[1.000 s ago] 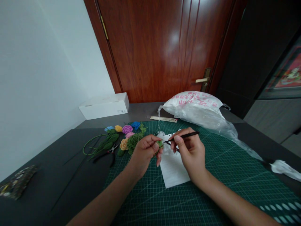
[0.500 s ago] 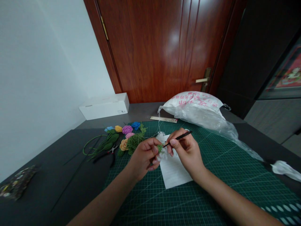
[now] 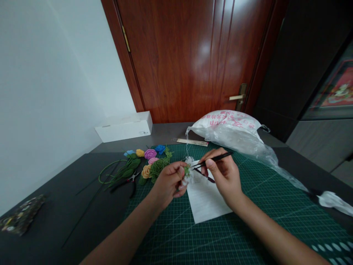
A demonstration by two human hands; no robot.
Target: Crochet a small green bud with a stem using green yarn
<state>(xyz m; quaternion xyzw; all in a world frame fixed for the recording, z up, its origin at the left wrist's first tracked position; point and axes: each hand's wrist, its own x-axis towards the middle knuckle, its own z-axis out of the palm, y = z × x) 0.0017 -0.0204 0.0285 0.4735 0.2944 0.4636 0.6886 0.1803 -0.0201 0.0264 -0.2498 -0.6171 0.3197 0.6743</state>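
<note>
Left hand (image 3: 168,182), grip pinching a small green yarn piece (image 3: 187,170), is near a rectangular white paper sheet (image 3: 205,202). Right hand (image 3: 224,176) pinches slim black tweezers (image 3: 222,156), tips at the yarn piece.

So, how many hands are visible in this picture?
2: left hand, holding a green piece over the mat; right hand, to its right, holding a black tool.

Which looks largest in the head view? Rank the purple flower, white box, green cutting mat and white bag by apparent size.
1. Green cutting mat
2. White bag
3. White box
4. Purple flower
</note>
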